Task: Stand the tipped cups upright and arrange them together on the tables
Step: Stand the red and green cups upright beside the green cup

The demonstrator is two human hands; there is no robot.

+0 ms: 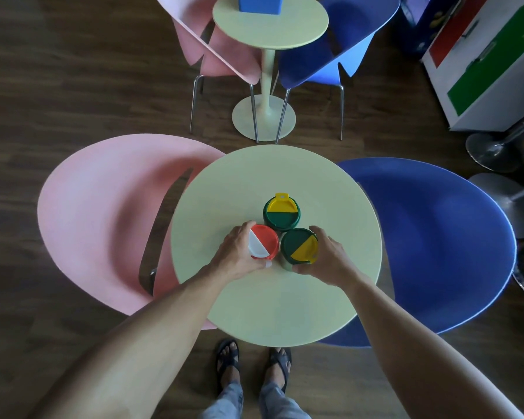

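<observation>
Three lidded cups stand upright, close together, in the middle of the near round cream table [230,313]. My left hand [235,257] grips the cup with the red and white lid [263,241]. My right hand [327,261] grips the near cup with the green and yellow lid [298,246]. Those two cups sit side by side, almost touching. Just behind them stands a second green and yellow lidded cup [282,214], with no hand on it. The lids hide most of the cup bodies.
A pink chair [103,219] is at the table's left, a blue chair [436,237] at its right. Farther back a second round table [270,28] carries a blue box [260,3], flanked by a pink and a blue chair. A white cabinet [490,65] and stool bases are at right.
</observation>
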